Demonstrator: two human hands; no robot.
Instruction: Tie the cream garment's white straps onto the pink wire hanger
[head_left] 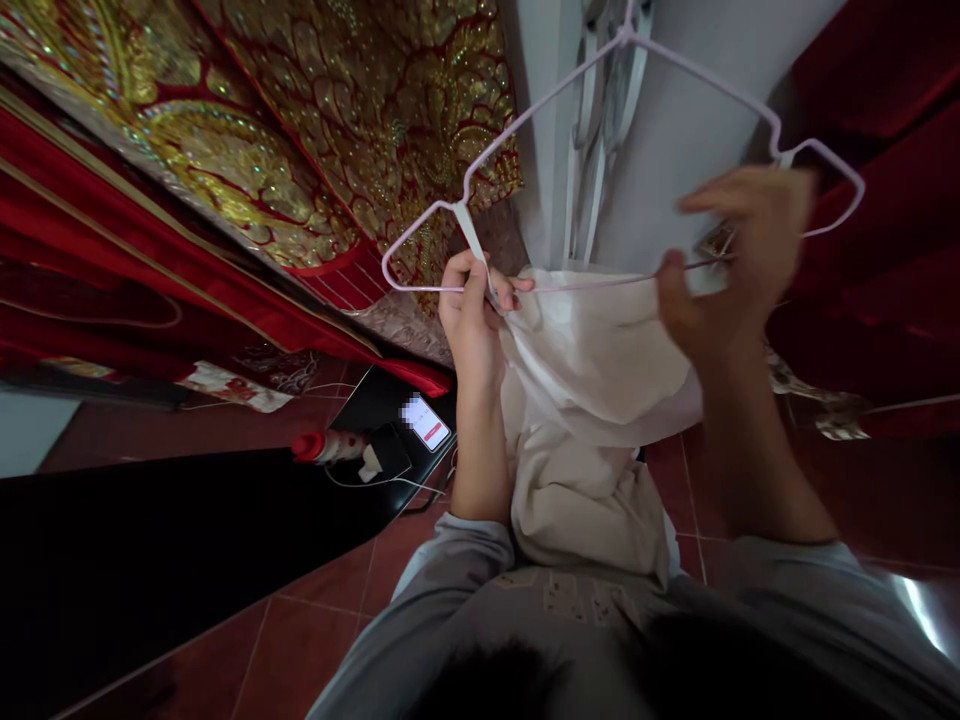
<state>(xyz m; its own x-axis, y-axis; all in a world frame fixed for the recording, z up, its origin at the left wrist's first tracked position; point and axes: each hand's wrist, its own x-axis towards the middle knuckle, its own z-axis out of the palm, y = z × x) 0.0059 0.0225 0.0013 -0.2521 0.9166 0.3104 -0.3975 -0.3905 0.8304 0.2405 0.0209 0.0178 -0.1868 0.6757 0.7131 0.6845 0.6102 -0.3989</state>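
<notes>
A pale pink clothes hanger [545, 90] hangs before me, its hook end at the top of the view. From its left notch a white strap runs down to a white garment [592, 340], which hangs below the hanger's bottom bar. My left hand [476, 300] is closed on that strap near the bar. My right hand [735, 260], blurred by motion, is at the right end of the hanger beside the other notch, where a bit of white strap shows. Its thumb and forefinger are apart, and its other fingers are hard to make out.
Red garments with gold sequin embroidery [420, 110] hang at the left, and dark red cloth [885, 180] at the right. On a black table [225, 540] lie a lit phone [429, 424], a red-capped bottle [322, 447] and a white cable. Red tiles [300, 650] cover the floor.
</notes>
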